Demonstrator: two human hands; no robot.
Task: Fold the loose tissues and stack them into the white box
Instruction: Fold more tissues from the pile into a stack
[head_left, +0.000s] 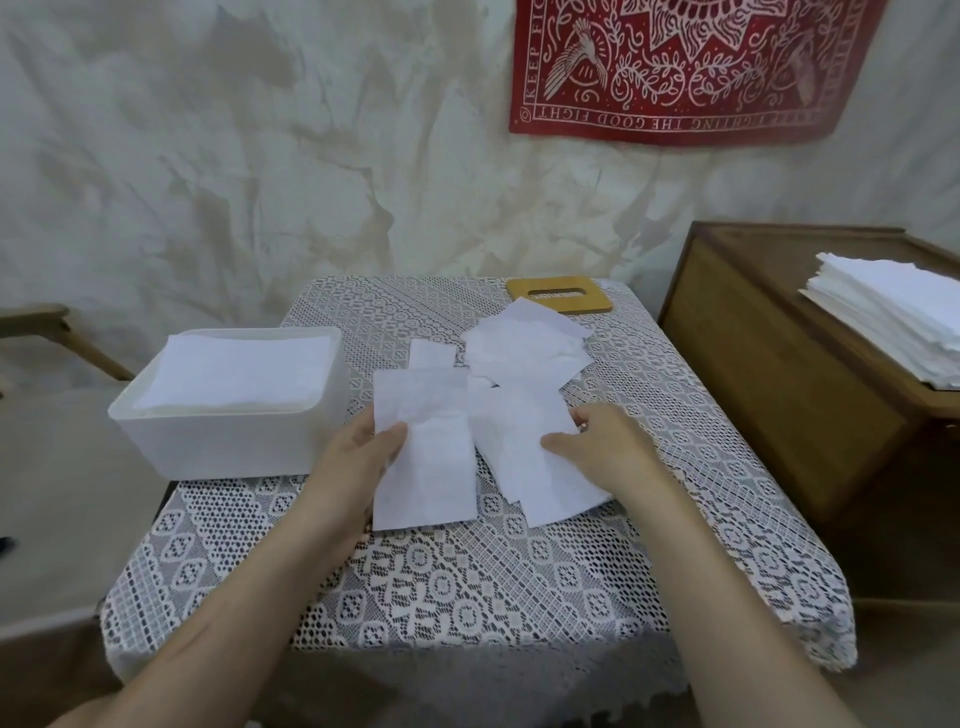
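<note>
Tissue (423, 447) pinched in left hand (358, 457); right hand (602, 447) just beside.

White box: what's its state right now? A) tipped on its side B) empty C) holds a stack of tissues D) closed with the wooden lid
C: the white box stands upright and open with a stack of tissues inside, while the wooden lid lies apart at the table's far edge.

Left of left hand (358, 457): white box (228, 441), close.
Ahead: loose tissues (524, 353), wooden lid (561, 295).
Nearer side: bare lace tablecloth (467, 582).
</note>
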